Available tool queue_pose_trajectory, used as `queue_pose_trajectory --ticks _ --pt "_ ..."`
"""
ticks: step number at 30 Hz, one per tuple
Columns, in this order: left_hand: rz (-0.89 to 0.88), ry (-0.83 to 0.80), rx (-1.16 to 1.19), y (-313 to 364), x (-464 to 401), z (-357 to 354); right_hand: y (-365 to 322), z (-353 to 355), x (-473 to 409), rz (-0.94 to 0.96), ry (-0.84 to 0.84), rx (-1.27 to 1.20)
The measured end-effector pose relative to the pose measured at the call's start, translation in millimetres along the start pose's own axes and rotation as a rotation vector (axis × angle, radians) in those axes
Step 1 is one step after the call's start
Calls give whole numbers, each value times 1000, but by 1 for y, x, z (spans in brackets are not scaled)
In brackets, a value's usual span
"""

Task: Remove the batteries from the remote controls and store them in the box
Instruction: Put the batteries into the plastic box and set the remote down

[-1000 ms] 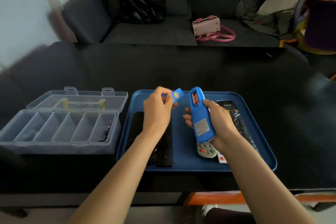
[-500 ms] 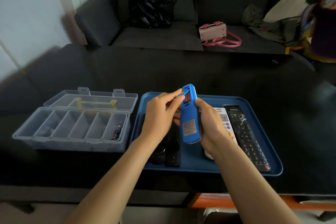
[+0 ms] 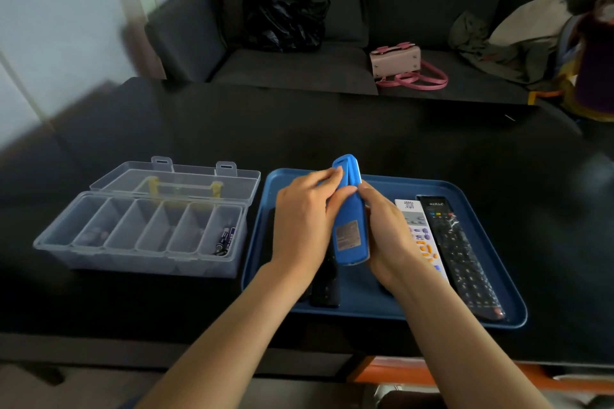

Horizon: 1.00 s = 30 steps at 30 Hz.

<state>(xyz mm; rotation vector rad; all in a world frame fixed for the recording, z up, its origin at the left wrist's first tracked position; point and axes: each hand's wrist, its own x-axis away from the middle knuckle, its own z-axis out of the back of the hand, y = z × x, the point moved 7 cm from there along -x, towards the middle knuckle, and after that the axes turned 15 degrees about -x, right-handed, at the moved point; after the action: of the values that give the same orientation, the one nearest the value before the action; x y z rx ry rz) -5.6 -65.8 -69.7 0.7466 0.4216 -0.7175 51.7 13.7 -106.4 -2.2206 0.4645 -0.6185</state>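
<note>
- Clear box (image 3: pixel 139 236), at 9 o'clock of the tray (image 3: pixel 491 315): we see batteries (image 3: pixel 226 239) in its rightmost compartment only.
- Left hand (image 3: pixel 302 226): our fingers curl over the blue remote (image 3: pixel 350 219) near its top.
- Right hand (image 3: pixel 388 236): we grip the blue remote from its 3 o'clock side.
- White remote (image 3: pixel 420 236) and black remote (image 3: pixel 461 256), at 3 o'clock: lying face up, apparently unopened; most work remains.

A home living room: dark sofa (image 3: pixel 292 70), pink handbag (image 3: pixel 395 61), black low table (image 3: pixel 332 129).
</note>
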Motion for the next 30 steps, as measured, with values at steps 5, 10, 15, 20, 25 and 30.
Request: queue_pose_trajectory --ticks 5,10,15,20,25,30 --pt "-41 -2 -57 0 1 -5 3 1 0 -15 17 7" --pt "-212 123 -190 15 5 0 1 5 0 33 51 113" --pt "-330 130 -393 21 7 -3 -2 4 2 71 51 155" --pt "-298 56 -371 15 9 -12 -2 3 2 78 48 173" --pt "-81 -112 46 0 7 -16 -4 1 4 95 38 168" --pt "-80 -158 152 -1 4 -10 -7 2 3 80 27 96"
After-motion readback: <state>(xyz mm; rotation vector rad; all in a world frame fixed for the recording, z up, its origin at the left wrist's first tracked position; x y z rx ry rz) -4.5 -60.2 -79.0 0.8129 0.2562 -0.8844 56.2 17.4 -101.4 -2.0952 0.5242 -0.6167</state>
